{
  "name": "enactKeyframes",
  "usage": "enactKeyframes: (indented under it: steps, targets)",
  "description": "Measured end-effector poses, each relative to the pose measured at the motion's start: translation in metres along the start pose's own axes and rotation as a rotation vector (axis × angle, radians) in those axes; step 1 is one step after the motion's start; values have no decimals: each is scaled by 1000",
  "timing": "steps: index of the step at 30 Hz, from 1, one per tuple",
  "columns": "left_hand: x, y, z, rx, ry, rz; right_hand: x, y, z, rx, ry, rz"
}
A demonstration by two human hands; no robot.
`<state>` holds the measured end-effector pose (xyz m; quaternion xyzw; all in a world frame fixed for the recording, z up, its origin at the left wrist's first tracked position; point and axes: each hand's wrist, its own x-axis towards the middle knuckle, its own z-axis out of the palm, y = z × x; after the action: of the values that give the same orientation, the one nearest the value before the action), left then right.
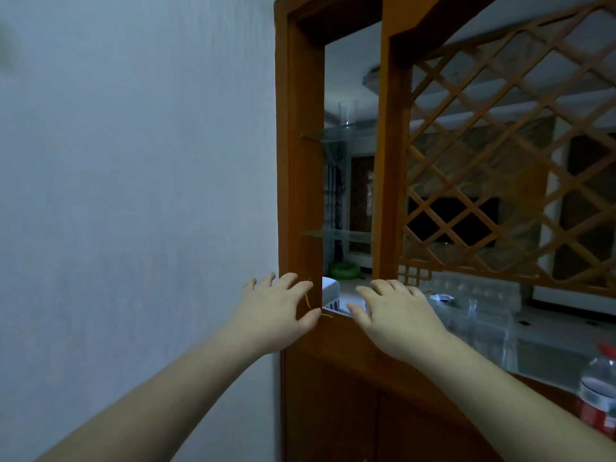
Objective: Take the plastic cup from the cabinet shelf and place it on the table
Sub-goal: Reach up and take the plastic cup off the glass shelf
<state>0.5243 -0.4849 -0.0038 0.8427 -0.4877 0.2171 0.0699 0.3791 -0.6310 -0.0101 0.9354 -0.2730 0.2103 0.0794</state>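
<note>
A clear plastic cup (348, 113) stands on the upper glass shelf (336, 133) of an orange wooden cabinet (301, 161). It is faint and see-through. My left hand (278, 313) is raised in front of the cabinet's left post, fingers spread, holding nothing. My right hand (398, 316) is held beside it at the cabinet's lower ledge, also spread and empty. Both hands are far below the cup.
A second glass shelf (333, 234) sits lower in the same bay. A wooden lattice panel (513, 155) fills the cabinet's right side. A plastic bottle with a red label (600, 395) stands at the right edge. A pale wall (133, 195) takes up the left.
</note>
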Motion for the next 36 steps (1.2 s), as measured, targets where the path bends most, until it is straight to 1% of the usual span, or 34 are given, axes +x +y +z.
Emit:
enactKeyframes:
  steps: [5, 8, 12, 18, 23, 30, 36]
  targets:
    - [88, 5, 35, -7, 94, 44, 72, 48, 33, 25, 32, -17]
    - [137, 1, 51, 24, 95, 66, 121, 65, 40, 35, 27, -27]
    - [191, -14, 67, 29, 58, 67, 178, 76, 47, 26, 44, -60]
    - [253, -49, 83, 25, 86, 57, 251, 67, 65, 12, 54, -87]
    - [298, -90, 87, -7, 181, 96, 315, 46, 71, 18, 90, -95]
    - [365, -151, 76, -53, 267, 132, 393, 27, 61, -19, 156, -28]
    - [426, -165, 55, -155, 315, 214, 443, 37, 32, -56, 216, 30]
